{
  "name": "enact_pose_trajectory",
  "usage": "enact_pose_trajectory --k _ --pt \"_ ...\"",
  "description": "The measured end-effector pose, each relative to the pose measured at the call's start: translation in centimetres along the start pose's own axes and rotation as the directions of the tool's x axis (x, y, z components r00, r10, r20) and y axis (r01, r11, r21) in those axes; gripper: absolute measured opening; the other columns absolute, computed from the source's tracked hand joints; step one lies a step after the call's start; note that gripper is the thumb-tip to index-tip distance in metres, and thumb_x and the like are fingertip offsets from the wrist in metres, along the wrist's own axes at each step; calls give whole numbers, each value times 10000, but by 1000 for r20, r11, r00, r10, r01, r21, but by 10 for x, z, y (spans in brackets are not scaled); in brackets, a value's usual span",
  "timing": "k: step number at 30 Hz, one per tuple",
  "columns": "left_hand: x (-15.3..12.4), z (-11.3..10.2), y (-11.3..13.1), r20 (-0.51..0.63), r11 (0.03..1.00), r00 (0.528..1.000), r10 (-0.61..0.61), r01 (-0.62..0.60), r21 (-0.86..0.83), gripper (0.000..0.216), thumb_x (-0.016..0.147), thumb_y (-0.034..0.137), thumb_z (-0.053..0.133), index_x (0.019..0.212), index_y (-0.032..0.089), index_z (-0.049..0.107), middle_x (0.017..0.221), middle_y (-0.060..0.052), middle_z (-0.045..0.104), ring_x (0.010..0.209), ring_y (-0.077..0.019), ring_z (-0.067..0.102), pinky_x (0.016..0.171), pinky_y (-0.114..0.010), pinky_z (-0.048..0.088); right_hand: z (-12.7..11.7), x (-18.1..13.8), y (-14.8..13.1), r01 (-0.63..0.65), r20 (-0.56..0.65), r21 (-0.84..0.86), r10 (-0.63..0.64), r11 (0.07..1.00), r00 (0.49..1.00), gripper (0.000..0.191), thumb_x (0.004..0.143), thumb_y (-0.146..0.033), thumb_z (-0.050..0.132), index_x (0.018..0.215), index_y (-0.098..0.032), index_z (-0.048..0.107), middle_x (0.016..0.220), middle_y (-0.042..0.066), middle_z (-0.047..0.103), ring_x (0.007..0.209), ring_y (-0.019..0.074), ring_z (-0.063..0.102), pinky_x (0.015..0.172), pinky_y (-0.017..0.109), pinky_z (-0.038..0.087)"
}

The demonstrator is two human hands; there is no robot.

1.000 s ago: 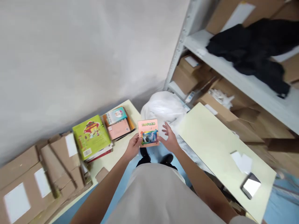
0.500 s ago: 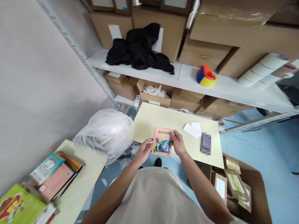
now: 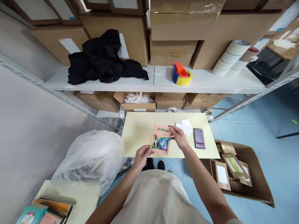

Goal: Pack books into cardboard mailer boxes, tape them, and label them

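I hold a thin pink book (image 3: 160, 139) with a colourful picture on its cover, just above the pale yellow table (image 3: 137, 133). My left hand (image 3: 142, 154) grips its lower left corner. My right hand (image 3: 178, 137) pinches its upper right edge. Both hands are closed on the book. To the right of it on the table lie white paper slips (image 3: 184, 126) and a phone (image 3: 199, 138).
A white plastic bag (image 3: 91, 157) bulges at the left. Books (image 3: 44, 211) lie on a second table at lower left. An open cardboard box (image 3: 235, 174) of packets stands on the blue floor at right. The shelf behind holds black cloth (image 3: 105, 59), a tape dispenser (image 3: 181, 74), label rolls and cartons.
My view has swung right from the book stacks to the yellow table and shelf. The pink book has come over the table, with both hands now gripping it.
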State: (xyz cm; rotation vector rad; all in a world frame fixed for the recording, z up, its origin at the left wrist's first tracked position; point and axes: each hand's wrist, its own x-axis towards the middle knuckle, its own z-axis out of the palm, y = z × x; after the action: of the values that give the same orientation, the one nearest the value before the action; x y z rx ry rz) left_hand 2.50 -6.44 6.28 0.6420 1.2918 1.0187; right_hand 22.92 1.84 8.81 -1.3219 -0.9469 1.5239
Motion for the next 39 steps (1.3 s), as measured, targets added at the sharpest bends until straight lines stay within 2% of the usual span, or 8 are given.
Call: enact_pose_trajectory --k 9,16,20,24,27,30,33,39 --pt "38 -20 4 22 995 999 -38 40 -95 459 573 465 788 902 186 633 714 -15 669 675 -153 657 722 -292 481 9 16 0 75 -36 -39 -76 996 996 429 772 -495 564 1098 -216 566 847 11 622 669 138 631 587 296 538" --pt "40 -24 13 182 960 970 -158 194 -201 383 569 362 804 870 180 654 701 -4 647 571 -84 559 662 -259 455 1 21 -7 274 224 -203 -228 940 948 628 786 -426 588 1364 -264 403 1184 89 594 1035 205 592 853 385 496" --pt "44 -14 13 265 942 944 -195 255 -217 328 592 321 785 870 185 679 693 -12 646 554 -81 535 655 -266 438 -6 31 -26 375 352 -235 -281 897 893 505 799 -413 604 1266 -258 492 1381 113 460 1212 229 485 928 389 447" --pt "46 -5 19 220 986 966 -136 153 -62 277 608 361 757 813 182 707 818 -64 691 796 -169 618 743 -289 441 -15 42 -46 397 431 -270 -258 877 864 228 805 -389 614 933 -200 610 1000 70 652 954 191 600 829 349 473" --pt "45 -3 30 262 988 964 -42 79 -133 424 667 550 654 874 182 705 978 -114 698 967 -246 624 813 -348 454 -16 51 -56 355 459 -301 -192 885 867 222 797 -398 611 844 -181 609 766 14 617 689 142 573 644 284 473" --pt "45 0 41 266 994 962 63 -36 -108 536 648 566 680 1033 192 668 899 -106 716 894 -256 661 827 -375 469 -9 58 -61 336 430 -312 -183 889 884 242 762 -379 639 894 -176 625 794 19 621 676 135 560 599 260 454" --pt "47 10 44 191 983 971 145 -163 84 393 615 422 766 924 188 703 803 -74 722 792 -228 673 800 -346 499 -3 64 -61 343 375 -335 -209 878 903 294 722 -358 676 949 -176 637 826 29 642 703 138 571 613 259 454" --pt "47 21 31 6 990 990 139 -139 14 370 663 457 721 880 157 720 850 -59 733 761 -197 680 816 -375 549 -24 71 -55 203 337 -313 -91 928 937 421 712 -421 690 1052 -178 635 807 32 669 620 121 577 550 251 450"
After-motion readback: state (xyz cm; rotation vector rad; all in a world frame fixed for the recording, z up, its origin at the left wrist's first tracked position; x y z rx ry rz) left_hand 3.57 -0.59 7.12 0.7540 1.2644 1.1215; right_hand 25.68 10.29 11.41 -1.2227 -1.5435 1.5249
